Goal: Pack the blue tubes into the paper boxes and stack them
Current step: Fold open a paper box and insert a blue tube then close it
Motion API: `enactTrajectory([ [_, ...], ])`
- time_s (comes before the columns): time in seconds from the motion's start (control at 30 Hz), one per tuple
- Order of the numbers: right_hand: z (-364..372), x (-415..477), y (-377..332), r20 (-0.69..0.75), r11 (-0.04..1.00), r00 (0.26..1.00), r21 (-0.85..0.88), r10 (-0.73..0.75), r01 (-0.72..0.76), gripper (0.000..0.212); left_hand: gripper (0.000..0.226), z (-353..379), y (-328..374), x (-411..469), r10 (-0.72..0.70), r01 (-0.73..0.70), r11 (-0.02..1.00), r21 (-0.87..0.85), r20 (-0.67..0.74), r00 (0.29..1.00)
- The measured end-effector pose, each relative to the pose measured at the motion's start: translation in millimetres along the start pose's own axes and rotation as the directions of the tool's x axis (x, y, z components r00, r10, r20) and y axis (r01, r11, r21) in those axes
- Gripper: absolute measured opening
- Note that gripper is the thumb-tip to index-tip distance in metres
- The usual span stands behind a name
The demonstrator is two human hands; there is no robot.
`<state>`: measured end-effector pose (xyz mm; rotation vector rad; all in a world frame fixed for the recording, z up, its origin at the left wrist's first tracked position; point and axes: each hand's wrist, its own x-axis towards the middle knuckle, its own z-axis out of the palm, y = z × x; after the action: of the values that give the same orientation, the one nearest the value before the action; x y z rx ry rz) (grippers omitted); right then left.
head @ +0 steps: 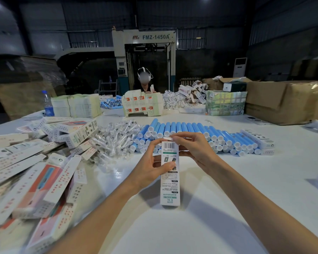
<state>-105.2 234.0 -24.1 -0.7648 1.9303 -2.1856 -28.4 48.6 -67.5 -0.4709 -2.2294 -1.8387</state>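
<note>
— Why hold the paper box like that?
— The left hand wraps its middle to steady it. The right hand pinches the far flap (closing it, I think). The blue tubes lie just beyond.

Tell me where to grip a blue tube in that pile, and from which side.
I'd take a top-row blue tube at its white-capped near end, from above: tubes lie packed side by side, caps facing you, leaving only tops and ends free.
</note>
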Motion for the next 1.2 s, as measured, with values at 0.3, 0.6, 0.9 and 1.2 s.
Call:
enactTrajectory([
  [0.3,0,1,-4,0.013,0.999,1.0,-0.05,0.006,-0.005,0.014,0.081,2,-4,0,0.009,-0.01,0.998,-0.069,-0.01,1.0],
  [0.6,-6,-2,-4,0.091,0.996,0.996,-0.086,-0.01,0.018,0.019,0.076,2,-1,0,0.062,-0.062,0.997,-0.046,0.005,0.998],
  [0.9,0,-7,10,0.119,0.974,0.986,-0.181,-0.116,0.136,0.026,0.071,1,-6,1,0.062,-0.064,0.995,-0.076,-0.03,0.998],
  [1.2,9,-11,8,0.048,0.954,0.98,-0.225,-0.191,0.197,0.019,0.067,0,-8,2,0.081,-0.085,0.993,-0.087,-0.049,0.995],
])
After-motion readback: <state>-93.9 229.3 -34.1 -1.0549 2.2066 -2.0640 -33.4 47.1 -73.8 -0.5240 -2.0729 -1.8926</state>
